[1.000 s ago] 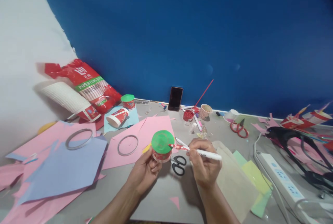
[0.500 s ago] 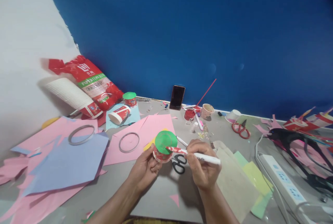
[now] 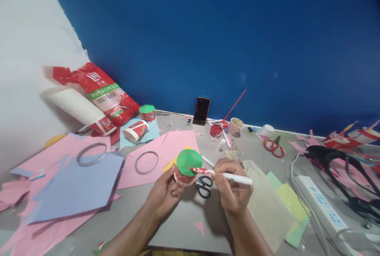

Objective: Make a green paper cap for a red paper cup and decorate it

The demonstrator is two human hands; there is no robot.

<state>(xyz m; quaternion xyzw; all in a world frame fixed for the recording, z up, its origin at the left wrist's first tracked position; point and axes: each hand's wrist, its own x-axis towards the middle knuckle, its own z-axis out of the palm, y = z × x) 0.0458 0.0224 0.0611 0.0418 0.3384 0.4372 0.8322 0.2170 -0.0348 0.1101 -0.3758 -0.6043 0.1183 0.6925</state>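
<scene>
My left hand grips a red patterned paper cup from its left side and below. A round green paper disc covers the cup's top, tilted toward me. Between the fingertips of my right hand is a white marker pen with a red-smeared front end. Its tip meets the disc near the right front edge; whether it presses or just hovers I cannot tell. Black-handled scissors lie on the table behind the cup, their blades partly hidden.
Pink paper, blue paper and two grey rings spread left. A red bag of paper cups leans at the wall. A phone stands at the back. Red-handled scissors and a power strip lie right.
Both hands stay almost in place, with the pen tip still at the green disc. The whole view has shifted very slightly.
</scene>
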